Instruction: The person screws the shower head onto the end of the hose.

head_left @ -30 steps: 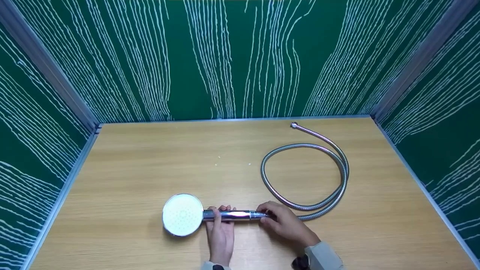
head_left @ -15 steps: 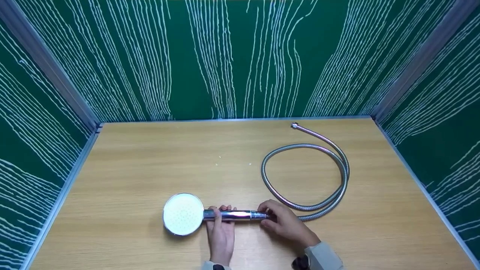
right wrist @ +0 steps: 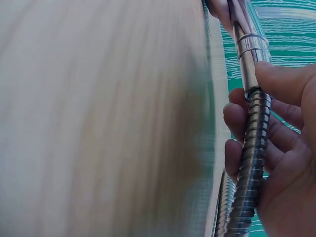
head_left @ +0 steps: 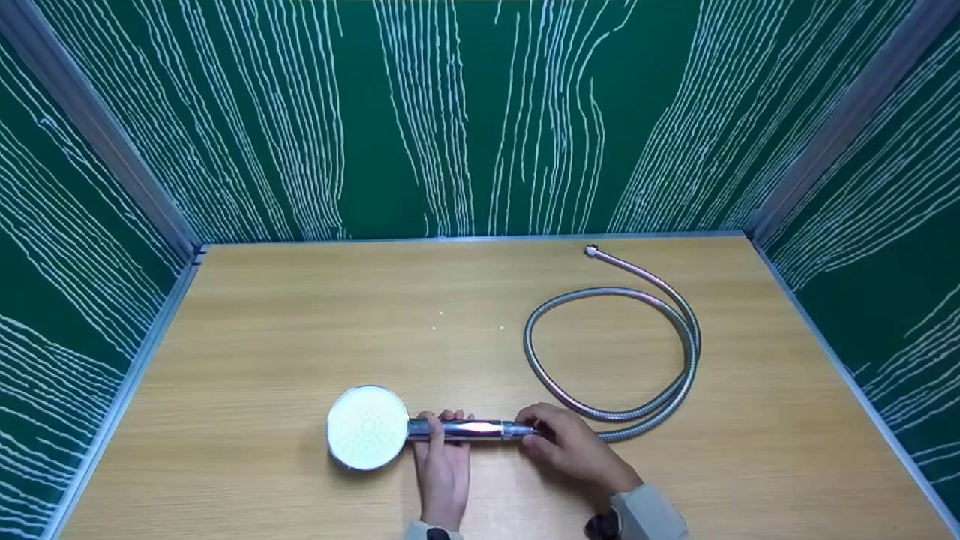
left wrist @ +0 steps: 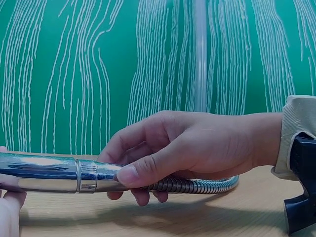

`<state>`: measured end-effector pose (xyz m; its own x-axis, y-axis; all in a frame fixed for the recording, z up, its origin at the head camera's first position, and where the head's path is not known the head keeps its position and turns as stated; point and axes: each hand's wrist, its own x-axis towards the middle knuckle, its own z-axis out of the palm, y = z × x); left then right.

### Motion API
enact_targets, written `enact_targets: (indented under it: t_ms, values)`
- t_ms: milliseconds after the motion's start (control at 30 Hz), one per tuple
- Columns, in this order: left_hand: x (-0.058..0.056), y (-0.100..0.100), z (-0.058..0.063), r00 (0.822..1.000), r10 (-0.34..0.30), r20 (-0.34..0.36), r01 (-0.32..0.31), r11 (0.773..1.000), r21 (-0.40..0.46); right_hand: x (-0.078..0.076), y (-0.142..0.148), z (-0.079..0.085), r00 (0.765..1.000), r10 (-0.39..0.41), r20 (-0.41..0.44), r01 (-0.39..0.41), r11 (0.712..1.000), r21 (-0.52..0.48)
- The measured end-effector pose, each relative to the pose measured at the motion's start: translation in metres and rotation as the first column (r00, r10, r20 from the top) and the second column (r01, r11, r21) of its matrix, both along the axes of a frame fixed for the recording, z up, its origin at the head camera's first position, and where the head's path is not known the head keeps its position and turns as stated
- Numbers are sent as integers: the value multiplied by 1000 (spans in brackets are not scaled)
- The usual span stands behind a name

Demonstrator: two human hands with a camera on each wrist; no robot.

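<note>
A chrome handheld shower head (head_left: 367, 427) with a round white spray face lies sideways near the front of the table, face up. My left hand (head_left: 444, 472) grips its handle from below, thumb over the top. At the handle's right end, my right hand (head_left: 570, 444) pinches the tapered metal nut (left wrist: 106, 177) of the shower hose between thumb and fingers. In the right wrist view the ribbed hose (right wrist: 254, 143) runs from that nut down across the palm, fingers curled round it. The nut meets the end of the handle, in line with it.
The hose's coil (head_left: 529, 337) lies on the wooden table (head_left: 300, 315) to the right, its free end fitting (head_left: 591, 250) near the back edge. A few tiny white specks dot the middle. Green walls (head_left: 375, 150) with white streaks enclose the back and sides.
Both hands stay in place on the shower head and the hose nut. The whole view shifts very slightly; the coil and free end lie as before.
</note>
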<state>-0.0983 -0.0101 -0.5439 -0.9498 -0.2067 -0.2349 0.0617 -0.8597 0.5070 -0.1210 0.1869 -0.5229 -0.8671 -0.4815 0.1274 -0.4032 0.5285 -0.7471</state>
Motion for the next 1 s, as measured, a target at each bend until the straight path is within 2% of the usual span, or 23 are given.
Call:
enact_targets:
  t_ms: [300, 733, 1000]
  values:
    - [-1, 0, 1, 999, 2, 43, -2, 1000, 2, 1, 1, 4, 996, -16, 87, 14, 1000, 21]
    - [-1, 0, 0, 1000, -3, 12, 4, 1000, -20, 0, 1, 0, 1000, -11, 7, 11, 1000, -17]
    - [-1, -1, 1, 999, 9, 40, -9, 1000, -2, 1, 0, 1, 1000, -7, 16, 6, 1000, 4]
